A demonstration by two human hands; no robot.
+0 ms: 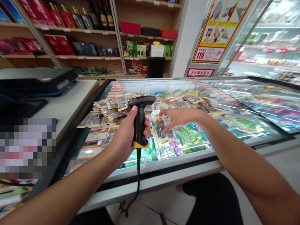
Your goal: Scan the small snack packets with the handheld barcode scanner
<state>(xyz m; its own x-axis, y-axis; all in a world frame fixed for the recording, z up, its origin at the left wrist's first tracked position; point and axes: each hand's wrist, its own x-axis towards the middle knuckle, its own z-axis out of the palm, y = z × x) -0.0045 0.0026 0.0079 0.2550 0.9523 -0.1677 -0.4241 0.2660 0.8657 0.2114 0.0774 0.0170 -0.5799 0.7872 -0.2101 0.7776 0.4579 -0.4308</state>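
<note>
Head view: my left hand (127,131) is wrapped around the grip of a black handheld barcode scanner with yellow trim (140,125). My right hand (175,117) has its fingers on a flat clear-plastic packet with dark contents and cream edges (160,127), just right of the scanner, over the glass top of a white-edged chest freezer (164,183); whether it touches the glass I cannot tell.

I judge the work to be under way with this one packet. Similar packets lie in one overlapping heap to the left (110,107) and another to the right (199,103); nothing shows me which are done and which are left.

The scanner's black cable (138,175) hangs across the freezer's front edge and could snag. A grey counter (82,93) stands at the left, shelves of boxes and bottles (87,30) behind.
</note>
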